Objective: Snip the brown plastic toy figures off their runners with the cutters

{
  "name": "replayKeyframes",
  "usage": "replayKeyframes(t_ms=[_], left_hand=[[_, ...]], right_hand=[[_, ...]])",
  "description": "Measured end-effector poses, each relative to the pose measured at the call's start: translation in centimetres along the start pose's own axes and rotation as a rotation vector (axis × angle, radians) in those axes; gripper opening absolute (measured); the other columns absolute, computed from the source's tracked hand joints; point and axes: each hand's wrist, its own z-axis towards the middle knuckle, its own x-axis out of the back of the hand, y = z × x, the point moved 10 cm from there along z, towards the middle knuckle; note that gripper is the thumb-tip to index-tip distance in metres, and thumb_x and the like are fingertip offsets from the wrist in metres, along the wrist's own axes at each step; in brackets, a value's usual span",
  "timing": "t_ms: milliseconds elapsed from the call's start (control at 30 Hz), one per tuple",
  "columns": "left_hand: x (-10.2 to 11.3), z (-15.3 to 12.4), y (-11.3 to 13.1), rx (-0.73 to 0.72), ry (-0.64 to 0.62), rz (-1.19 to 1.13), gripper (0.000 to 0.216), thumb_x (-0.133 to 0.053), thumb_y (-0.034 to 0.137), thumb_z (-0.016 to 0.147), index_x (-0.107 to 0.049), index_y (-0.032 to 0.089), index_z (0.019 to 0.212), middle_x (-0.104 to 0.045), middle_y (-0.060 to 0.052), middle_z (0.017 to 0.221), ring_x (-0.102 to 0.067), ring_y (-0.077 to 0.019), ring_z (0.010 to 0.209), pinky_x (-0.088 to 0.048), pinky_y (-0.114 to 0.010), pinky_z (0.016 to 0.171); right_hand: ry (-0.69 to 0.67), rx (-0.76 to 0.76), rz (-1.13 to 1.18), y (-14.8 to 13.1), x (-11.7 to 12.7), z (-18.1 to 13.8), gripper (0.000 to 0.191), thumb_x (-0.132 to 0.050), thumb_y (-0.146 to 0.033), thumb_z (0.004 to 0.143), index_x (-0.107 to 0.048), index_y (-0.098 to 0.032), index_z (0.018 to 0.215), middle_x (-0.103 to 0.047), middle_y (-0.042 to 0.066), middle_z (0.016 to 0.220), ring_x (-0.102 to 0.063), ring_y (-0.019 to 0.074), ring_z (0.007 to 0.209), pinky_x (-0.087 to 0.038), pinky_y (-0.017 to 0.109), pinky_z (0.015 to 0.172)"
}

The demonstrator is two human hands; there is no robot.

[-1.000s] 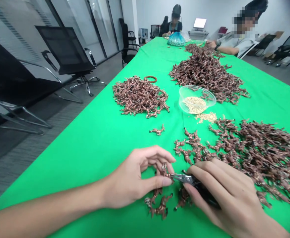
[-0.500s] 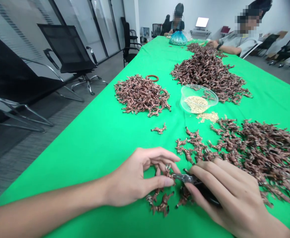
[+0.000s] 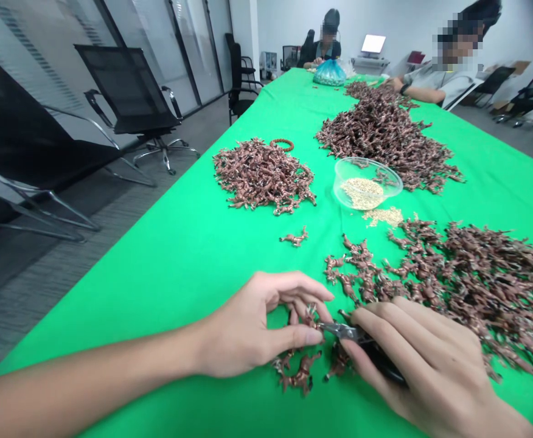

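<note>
Between thumb and fingers, my left hand (image 3: 248, 328) pinches a small brown animal figurine (image 3: 311, 317). My right hand (image 3: 421, 359) is wrapped around black-handled pliers (image 3: 346, 331), whose metal jaws touch or nearly touch that figurine. Whether the jaws are closed on it I cannot tell. Just below my left hand, a loose figurine (image 3: 299, 374) lies on the green cloth. One more figurine (image 3: 338, 363) is partly hidden beneath the pliers. A single figurine (image 3: 296, 237) lies apart, beyond my left hand.
Figurine heaps lie at the right (image 3: 499, 286), far middle (image 3: 385, 134) and left (image 3: 264, 176). A clear plastic bowl (image 3: 367, 182) holds small gold pieces, with more gold pieces (image 3: 384, 216) spilled in front. A brown ring (image 3: 282, 145) touches the left heap. Two people sit farther along the table.
The whole view has shifted very slightly. Both hands, the figurine and the pliers keep nearly the same pose.
</note>
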Motion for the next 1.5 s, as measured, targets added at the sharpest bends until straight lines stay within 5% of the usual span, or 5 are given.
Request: replayKeyframes(t_ms=[367, 667, 1000, 1200, 1500], left_hand=[[0.6, -0.3, -0.2, 0.023, 0.120, 0.041, 0.040, -0.081, 0.033, 0.075, -0.068, 0.014, 0.107, -0.073, -0.005, 0.083, -0.064, -0.0162, 0.073, -0.051, -0.030, 0.072], [2.2, -1.6, 2.3, -0.224, 0.393, 0.180, 0.022, -0.087, 0.027, 0.068, -0.080, 0.019, 0.088, -0.079, -0.007, 0.096, -0.073, -0.0230, 0.087, -0.056, -0.033, 0.081], [2.2, -2.8, 4.6, -0.488, 0.503, 0.416, 0.021, -0.087, 0.020, 0.068, -0.080, 0.021, 0.088, -0.079, -0.005, 0.092, -0.070, -0.0211, 0.083, -0.051, -0.038, 0.082], [2.1, -2.5, 4.0, -0.439, 0.474, 0.343, 0.019, -0.087, 0.021, 0.069, -0.080, 0.019, 0.086, -0.079, -0.005, 0.087, -0.070, -0.0227, 0.090, -0.049, -0.038, 0.090], [1.5, -0.7, -0.2, 0.002, 0.244, -0.024, 0.027, -0.083, 0.027, 0.072, -0.077, 0.012, 0.093, -0.076, -0.007, 0.085, -0.068, -0.0186, 0.076, -0.054, -0.027, 0.070]], right_hand=[[0.154, -0.175, -0.071, 0.7, 1.4, -0.6, 0.022, -0.069, -0.024, 0.087, -0.065, -0.012, 0.104, -0.069, 0.009, 0.088, -0.064, 0.0181, 0.075, -0.048, 0.030, 0.066], [0.196, -0.241, -0.018, -0.1, 1.2, -0.5, 0.020, -0.069, -0.024, 0.087, -0.065, -0.014, 0.104, -0.070, 0.009, 0.088, -0.067, 0.0177, 0.074, -0.050, 0.028, 0.064], [0.010, -0.516, 0.361, 2.0, -1.2, -0.5, 0.012, -0.060, -0.030, 0.090, -0.065, -0.020, 0.088, -0.063, -0.001, 0.068, -0.057, 0.0107, 0.053, -0.046, 0.022, 0.050], [-0.043, -0.606, 0.462, 2.6, -1.8, -0.8, 0.016, -0.060, -0.034, 0.090, -0.067, -0.021, 0.084, -0.063, -0.002, 0.064, -0.056, 0.0103, 0.050, -0.044, 0.021, 0.047], [0.005, -0.548, 0.478, 2.9, -1.2, -0.2, 0.010, -0.063, -0.030, 0.088, -0.067, -0.022, 0.088, -0.066, -0.003, 0.069, -0.058, 0.0092, 0.053, -0.045, 0.019, 0.048]])
